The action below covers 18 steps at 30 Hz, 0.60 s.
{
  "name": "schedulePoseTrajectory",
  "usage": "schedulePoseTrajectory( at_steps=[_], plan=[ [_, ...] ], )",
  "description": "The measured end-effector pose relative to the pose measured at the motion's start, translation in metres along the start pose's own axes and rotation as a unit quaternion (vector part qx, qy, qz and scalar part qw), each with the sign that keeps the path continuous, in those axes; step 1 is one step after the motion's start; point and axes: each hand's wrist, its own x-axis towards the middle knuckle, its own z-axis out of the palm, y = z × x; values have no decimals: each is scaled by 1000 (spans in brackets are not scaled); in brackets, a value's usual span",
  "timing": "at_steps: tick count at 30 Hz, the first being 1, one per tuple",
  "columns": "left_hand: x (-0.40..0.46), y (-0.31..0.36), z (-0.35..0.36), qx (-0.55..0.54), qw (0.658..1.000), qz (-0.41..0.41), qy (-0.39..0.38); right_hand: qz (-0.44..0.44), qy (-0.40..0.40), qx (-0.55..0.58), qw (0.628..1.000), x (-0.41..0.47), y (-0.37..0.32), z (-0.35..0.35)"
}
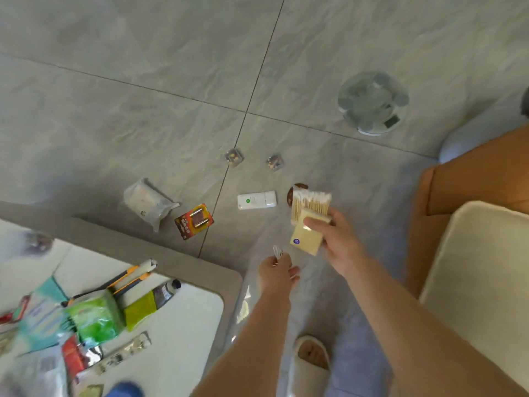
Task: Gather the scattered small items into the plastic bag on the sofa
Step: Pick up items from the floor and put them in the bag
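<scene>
Over the grey tiled floor [171, 67] our right hand [337, 242] reaches forward with the arm stretched out, fingers and thumb pinching a pack of cotton swabs [310, 206] together with a pale yellow packet [306, 242]. Our left hand [276, 272] hangs lower and just beside it, fingers curled round the edge of a clear plastic bag [257, 305], which drapes down past the table [186, 310] corner toward a slippered foot [312, 365]. On the tiles ahead lie a white tube [256, 200], a battery card [194, 221], a clear pouch [147, 203] and two small wrapped sweets [234, 157], all apart from one another. The orange sofa [472, 179] edge stands to our right, the table edge to our left, with open floor between them.
</scene>
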Motion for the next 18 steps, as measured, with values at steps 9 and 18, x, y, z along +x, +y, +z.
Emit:
schedulePoseTrajectory(
  at_steps=[9, 18],
  plan=[
    [-205, 97, 31, 53, 984, 14, -167, -55, 23, 169, 984, -197, -134, -48],
    [-348, 115, 91, 178, 930, 63, -315, -123, 103, 318, 934, -337, -182, -124]
  ],
)
